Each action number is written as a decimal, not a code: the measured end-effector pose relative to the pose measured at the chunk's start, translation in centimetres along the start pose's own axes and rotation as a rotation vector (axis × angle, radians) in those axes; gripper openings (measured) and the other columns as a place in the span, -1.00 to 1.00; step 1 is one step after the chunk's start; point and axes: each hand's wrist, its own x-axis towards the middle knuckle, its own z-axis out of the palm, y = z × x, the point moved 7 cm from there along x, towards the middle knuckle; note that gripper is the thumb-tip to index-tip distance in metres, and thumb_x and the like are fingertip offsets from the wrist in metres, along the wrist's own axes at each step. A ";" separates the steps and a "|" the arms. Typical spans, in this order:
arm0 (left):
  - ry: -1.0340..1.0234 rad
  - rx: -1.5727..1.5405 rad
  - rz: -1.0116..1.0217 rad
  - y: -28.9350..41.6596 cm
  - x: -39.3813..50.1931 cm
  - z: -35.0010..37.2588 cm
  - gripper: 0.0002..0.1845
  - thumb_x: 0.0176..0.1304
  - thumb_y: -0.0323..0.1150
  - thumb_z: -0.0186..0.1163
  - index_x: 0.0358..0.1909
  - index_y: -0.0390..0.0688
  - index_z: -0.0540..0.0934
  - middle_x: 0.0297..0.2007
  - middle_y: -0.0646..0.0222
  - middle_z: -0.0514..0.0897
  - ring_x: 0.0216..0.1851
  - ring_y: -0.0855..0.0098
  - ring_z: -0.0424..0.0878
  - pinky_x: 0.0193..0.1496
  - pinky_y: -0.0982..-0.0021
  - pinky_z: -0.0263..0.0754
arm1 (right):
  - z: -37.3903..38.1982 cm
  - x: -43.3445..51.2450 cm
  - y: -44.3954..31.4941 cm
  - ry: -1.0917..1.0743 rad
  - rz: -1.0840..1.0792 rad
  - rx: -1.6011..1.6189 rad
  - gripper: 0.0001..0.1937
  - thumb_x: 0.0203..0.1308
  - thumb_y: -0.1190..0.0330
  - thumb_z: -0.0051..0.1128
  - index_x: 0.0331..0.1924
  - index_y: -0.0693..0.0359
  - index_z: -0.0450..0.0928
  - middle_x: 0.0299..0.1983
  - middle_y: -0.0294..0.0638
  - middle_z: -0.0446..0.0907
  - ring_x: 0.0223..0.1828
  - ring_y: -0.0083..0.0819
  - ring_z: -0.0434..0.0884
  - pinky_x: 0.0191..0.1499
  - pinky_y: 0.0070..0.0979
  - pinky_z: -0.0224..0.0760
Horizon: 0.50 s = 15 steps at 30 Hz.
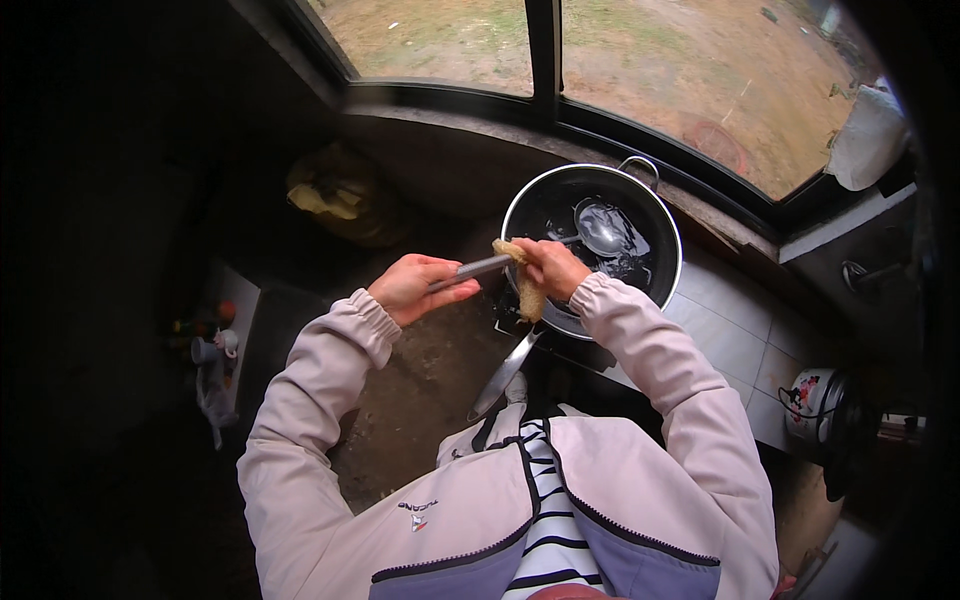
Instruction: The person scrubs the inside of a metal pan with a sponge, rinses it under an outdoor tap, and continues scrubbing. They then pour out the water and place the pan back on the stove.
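My left hand [427, 287] holds a grey metal rod-like handle [474, 271] slanting up to the right; the utensil's far end is hidden. A pale brown fibrous scrubber [532, 298], which looks like loofah, is in my right hand [553, 268] and wraps over that handle. Both meet above the left rim of a black wok [525, 196] with a silvery edge. Some water lies in the wok, with a metal ladle [602, 228] resting in it, bowl towards the right. The wok's long metal handle [506, 379] points down towards me, and a small loop handle [640, 171] stands at its far side.
A window [559, 105] and its sill run behind the wok. White tiles [716, 304] cover the counter to the right, where a rice cooker [814, 405] stands. A yellowish sack [337, 199] sits back left. Small items and a cup [204, 350] lie on a left-hand surface.
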 end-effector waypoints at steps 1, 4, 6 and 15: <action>0.025 0.012 -0.002 0.1 0.1 -0.3 -0.66 0.54 -0.43 0.08 0.16 -0.52 0.51 0.02 -0.03 0.71 -0.05 0.39 0.77 0.07 0.51 0.73 | -0.2 -0.1 1.4 0.031 -0.019 -0.017 -0.69 0.16 0.51 0.11 0.02 0.11 0.57 -0.24 0.07 0.69 -0.11 0.14 0.68 -0.08 -0.04 0.54; 0.002 0.092 -0.004 0.6 -0.2 -0.6 -0.70 0.52 -0.42 0.11 0.08 -0.48 0.56 -0.22 0.17 0.74 -0.35 0.58 0.70 -0.25 0.63 0.69 | -1.2 -1.0 8.0 0.012 0.347 -0.137 -0.66 0.17 0.49 0.12 0.05 0.08 0.58 -0.20 0.07 0.71 -0.09 0.12 0.70 -0.05 -0.03 0.54; 0.026 0.158 0.018 1.2 -0.8 -0.5 -0.70 0.51 -0.41 0.14 0.09 -0.47 0.56 -0.35 0.30 0.69 -0.48 0.65 0.59 -0.43 0.64 0.56 | -2.9 -2.4 10.4 0.010 0.457 -0.170 -0.63 0.17 0.48 0.16 0.09 0.06 0.57 -0.16 0.07 0.73 -0.05 0.13 0.70 0.02 -0.06 0.55; 0.059 1.299 0.758 8.3 -6.4 7.2 -0.46 0.25 -0.52 0.25 0.29 -0.19 0.44 -0.33 0.03 0.68 -0.33 0.07 0.68 -0.24 0.20 0.57 | -5.5 -7.5 8.2 0.095 0.385 -0.530 -0.60 0.22 0.46 0.19 0.14 -0.14 0.60 -0.08 0.06 0.59 -0.07 0.07 0.73 0.01 -0.10 0.63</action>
